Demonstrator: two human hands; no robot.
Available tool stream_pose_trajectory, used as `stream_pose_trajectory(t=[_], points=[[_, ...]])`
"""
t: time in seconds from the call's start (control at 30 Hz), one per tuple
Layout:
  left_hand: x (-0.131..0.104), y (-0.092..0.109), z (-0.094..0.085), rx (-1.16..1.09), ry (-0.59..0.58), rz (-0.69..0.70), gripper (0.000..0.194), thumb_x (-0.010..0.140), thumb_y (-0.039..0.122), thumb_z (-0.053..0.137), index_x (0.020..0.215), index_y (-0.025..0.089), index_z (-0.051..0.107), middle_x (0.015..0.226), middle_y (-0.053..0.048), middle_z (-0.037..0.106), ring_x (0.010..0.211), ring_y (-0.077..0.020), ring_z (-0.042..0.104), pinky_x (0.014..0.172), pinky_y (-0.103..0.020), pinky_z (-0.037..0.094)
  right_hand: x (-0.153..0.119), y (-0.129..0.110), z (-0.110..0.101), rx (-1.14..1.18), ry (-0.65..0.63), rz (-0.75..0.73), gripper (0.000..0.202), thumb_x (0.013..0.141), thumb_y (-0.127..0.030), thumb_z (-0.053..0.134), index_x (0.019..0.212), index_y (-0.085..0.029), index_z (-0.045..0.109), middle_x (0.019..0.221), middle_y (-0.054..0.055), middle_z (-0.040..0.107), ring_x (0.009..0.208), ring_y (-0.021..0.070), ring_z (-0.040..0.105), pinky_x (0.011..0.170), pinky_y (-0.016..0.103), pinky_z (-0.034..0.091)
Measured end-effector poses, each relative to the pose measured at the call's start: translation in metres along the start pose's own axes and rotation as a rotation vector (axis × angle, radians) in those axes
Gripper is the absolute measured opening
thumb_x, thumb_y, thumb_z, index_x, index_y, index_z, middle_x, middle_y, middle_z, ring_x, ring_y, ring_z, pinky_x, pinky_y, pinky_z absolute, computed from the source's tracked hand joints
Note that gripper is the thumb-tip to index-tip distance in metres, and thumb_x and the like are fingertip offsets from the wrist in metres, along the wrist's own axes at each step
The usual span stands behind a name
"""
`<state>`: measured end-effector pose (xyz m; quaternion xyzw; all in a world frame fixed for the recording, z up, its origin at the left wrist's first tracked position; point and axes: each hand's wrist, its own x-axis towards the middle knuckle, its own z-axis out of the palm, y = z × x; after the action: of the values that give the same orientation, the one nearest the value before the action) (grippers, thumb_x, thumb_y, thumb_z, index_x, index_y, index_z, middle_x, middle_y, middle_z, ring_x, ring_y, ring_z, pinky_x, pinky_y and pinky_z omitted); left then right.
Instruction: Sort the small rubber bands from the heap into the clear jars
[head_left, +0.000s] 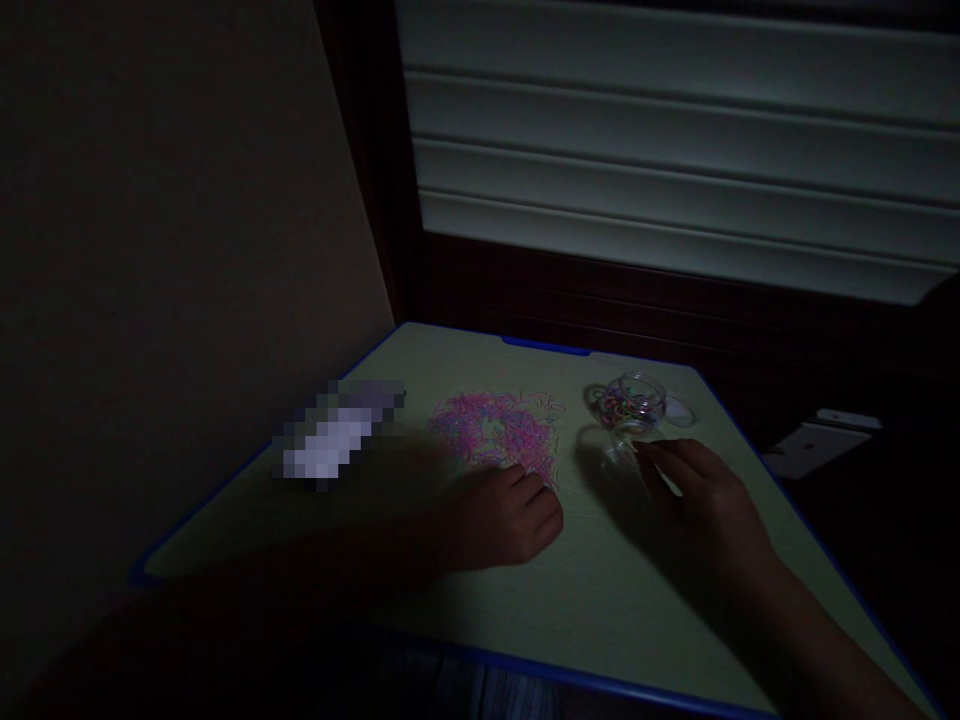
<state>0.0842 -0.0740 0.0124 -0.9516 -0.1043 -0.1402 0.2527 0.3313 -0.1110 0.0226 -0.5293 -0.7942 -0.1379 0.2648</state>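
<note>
In dim light, a spread of small, mostly pink loops like rubber bands [529, 440] lies on the pale table [600, 590]. My left hand [517, 515] rests at the near edge of that spread, its fingers curled in; what they hold, if anything, is hidden. A clear round jar [645, 395] with multicoloured bands [619, 405] stands farther back on the right. Just in front of it is another see-through round thing [616, 455], hard to make out. My right hand [694, 480] pinches thumb and fingers together beside it, on something too small and dark to name.
A blurred-out pale object [337, 430] lies on the left of the table. Beside the jar is a flat round lid-like disc [679, 410]. A white box [821, 445] sits beyond the right edge. A wall [187, 200] and a slatted panel [637, 140] bound the far sides.
</note>
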Motion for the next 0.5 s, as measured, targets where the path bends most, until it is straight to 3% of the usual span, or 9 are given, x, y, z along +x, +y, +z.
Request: stream_pose_trajectory(t=[0.1,0.3,0.5], points=[[-0.001,-0.001,0.000,-0.015,-0.019,-0.014,0.012,0.084,0.012,0.041,0.082,0.015,0.052,0.075,-0.003,0.055,0.068,-0.0150,0.047,0.057,-0.030,0.031,-0.001,-0.006,-0.002,0.049,-0.004,-0.100,0.025,0.081,-0.017,0.048,0.105,-0.015,0.055,0.094,0.010,0.059,0.082,0.0192,0.052,0.068,0.032,0.042],[-0.003,-0.010,0.003,-0.085,-0.080,-0.130,0.009,0.083,0.012,0.043,0.083,0.015,0.051,0.077,-0.003,0.054,0.073,-0.0163,0.047,0.062,-0.030,0.034,0.000,-0.019,-0.003,0.056,-0.147,-0.300,0.026,0.081,-0.012,0.045,0.106,-0.013,0.055,0.090,0.011,0.060,0.081,0.0187,0.052,0.069,0.033,0.043],[-0.002,-0.016,-0.001,-0.203,-0.123,-0.257,0.012,0.083,0.014,0.040,0.078,0.015,0.050,0.078,-0.004,0.052,0.072,-0.0160,0.046,0.062,-0.029,0.036,0.002,-0.024,0.000,0.029,-0.210,-0.329,0.024,0.081,-0.011,0.045,0.103,-0.012,0.057,0.086,0.010,0.059,0.078,0.0174,0.051,0.069,0.031,0.043]])
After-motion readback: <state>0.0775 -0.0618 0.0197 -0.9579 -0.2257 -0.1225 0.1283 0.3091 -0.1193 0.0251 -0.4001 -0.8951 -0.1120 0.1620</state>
